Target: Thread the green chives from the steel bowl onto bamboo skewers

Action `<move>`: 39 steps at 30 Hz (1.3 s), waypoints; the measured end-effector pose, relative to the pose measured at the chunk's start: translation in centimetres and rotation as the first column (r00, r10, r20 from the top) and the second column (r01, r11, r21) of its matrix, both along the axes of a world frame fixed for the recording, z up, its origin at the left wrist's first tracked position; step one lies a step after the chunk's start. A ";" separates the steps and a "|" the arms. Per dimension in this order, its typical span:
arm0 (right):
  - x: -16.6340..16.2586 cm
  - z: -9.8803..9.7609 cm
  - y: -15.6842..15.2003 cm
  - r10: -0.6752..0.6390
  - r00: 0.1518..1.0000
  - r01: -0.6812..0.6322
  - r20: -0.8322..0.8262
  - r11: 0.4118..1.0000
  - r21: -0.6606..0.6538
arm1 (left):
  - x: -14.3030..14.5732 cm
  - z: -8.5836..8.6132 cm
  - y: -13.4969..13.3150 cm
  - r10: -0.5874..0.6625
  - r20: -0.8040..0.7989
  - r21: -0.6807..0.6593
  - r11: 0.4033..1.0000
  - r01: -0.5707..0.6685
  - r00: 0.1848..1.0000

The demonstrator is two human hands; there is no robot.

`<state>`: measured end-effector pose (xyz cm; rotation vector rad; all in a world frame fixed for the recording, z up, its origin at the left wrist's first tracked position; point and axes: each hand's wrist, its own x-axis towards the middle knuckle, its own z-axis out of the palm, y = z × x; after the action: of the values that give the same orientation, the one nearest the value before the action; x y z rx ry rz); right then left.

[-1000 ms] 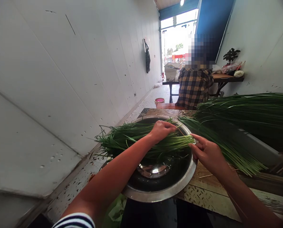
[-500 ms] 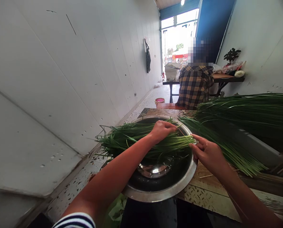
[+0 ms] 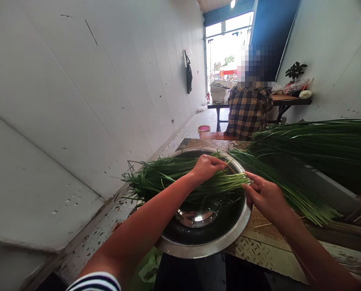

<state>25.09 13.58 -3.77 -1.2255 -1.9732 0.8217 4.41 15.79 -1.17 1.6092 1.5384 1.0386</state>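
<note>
A bundle of long green chives (image 3: 168, 178) lies across a large steel basin (image 3: 204, 242) on the wooden table. My left hand (image 3: 207, 166) is closed over the middle of the bundle, gripping the stalks from above. My right hand (image 3: 263, 196) is at the cut ends near the basin's right rim, with thumb and fingers pinched on the stalk tips. The basin's dark inside shows a shiny bottom under the chives.
A big heap of chives (image 3: 313, 149) covers the table on the right. A person in a plaid shirt (image 3: 247, 111) sits ahead with their back to me, by a dark table (image 3: 289, 100). A white wall runs along the left; a pink bowl (image 3: 203, 129) sits on the floor.
</note>
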 end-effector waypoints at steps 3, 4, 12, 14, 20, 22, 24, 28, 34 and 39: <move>0.0 0.0 -0.1 -0.010 1.000 0.010 0.012 1.000 0.018 | 0.1 -0.1 -0.1 -0.013 -0.057 -0.005 1.000 0.013 0.998; 0.0 0.0 -0.1 -0.016 1.000 0.016 0.016 1.000 0.022 | 0.3 -0.1 -0.2 -0.022 -0.078 -0.004 1.000 0.022 0.997; 0.0 0.4 -0.4 0.009 1.000 -0.009 0.000 1.000 0.019 | 0.2 2.0 -0.9 -0.327 -0.355 0.079 0.923 0.376 0.876; 0.0 0.2 -0.3 0.010 1.000 -0.011 0.006 1.000 0.017 | -0.8 1.6 -0.1 -0.163 -0.442 0.106 0.967 0.232 0.882; 0.1 0.0 0.0 -0.011 0.999 0.011 0.033 1.000 0.024 | -2.1 -1.4 2.4 0.101 -0.705 0.148 0.989 0.006 0.701; 0.0 0.1 0.0 -0.006 1.000 0.005 0.031 1.000 0.022 | -1.8 -1.7 2.4 0.087 -0.764 0.125 0.992 0.013 0.639; 0.0 0.3 -0.1 -0.001 0.999 0.000 0.037 1.000 0.030 | -1.4 -1.4 2.1 0.071 -0.783 0.111 0.993 0.027 0.618; -0.1 0.6 -0.3 -0.006 0.999 0.004 0.051 0.999 0.033 | -1.1 -0.4 1.4 0.146 -0.680 0.192 0.981 -0.017 0.718; -0.1 0.6 -0.3 0.001 1.000 -0.001 0.011 1.000 -0.024 | -1.3 -0.1 0.6 0.023 -0.277 0.093 0.996 0.003 0.961; -0.1 0.8 -0.5 -0.005 1.000 0.005 -0.004 0.999 -0.041 | -1.0 -0.3 0.3 -0.036 -0.074 0.084 0.996 0.043 0.997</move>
<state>24.96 13.07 -2.97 -1.2513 -1.9579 0.8657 3.46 16.08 -1.52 1.7470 1.5212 1.0476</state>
